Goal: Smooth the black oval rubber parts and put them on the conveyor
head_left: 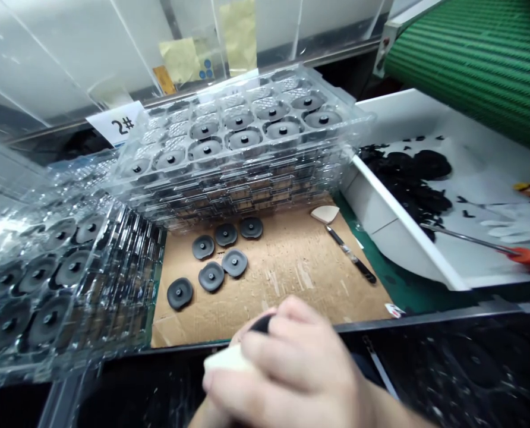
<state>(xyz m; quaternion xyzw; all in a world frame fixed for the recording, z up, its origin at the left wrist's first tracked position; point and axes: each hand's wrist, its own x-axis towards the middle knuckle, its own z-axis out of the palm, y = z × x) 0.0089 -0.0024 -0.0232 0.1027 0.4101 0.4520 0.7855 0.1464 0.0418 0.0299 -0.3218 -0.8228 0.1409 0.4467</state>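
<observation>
the right hand (296,365) comes in at 6 o'clock, its fingers curled nearly closed over a pale foam block (226,360). a dark rounded piece (262,324) shows at the fingertips, possibly a black rubber disc, though the fingers hide most of it. the left hand (209,411) sits beneath, almost out of view, so how far open it is and what it grips cannot be told.

just beyond, at 12 o'clock, six black rubber discs (211,276) lie loose on a scuffed cardboard sheet (292,297), out of any tray. at 1 o'clock on that sheet, a black-handled craft knife (352,255) lies near a pale fan-shaped pad (325,214).

a stack of clear blister trays (238,178) stands at 12 o'clock. its top tray holds a disc in each cavity of the two near rows, while the far rows look unfilled, though glare blurs them. a second stack of clear trays (46,285) at 9 o'clock shows discs in its visible cavities.

at 2 o'clock, a white bin (394,232) holds a heap of black trimmings (407,178), with a red-handled tool (527,257) and a white glove (508,229) on its floor. a green conveyor belt (479,59) runs beyond it.
</observation>
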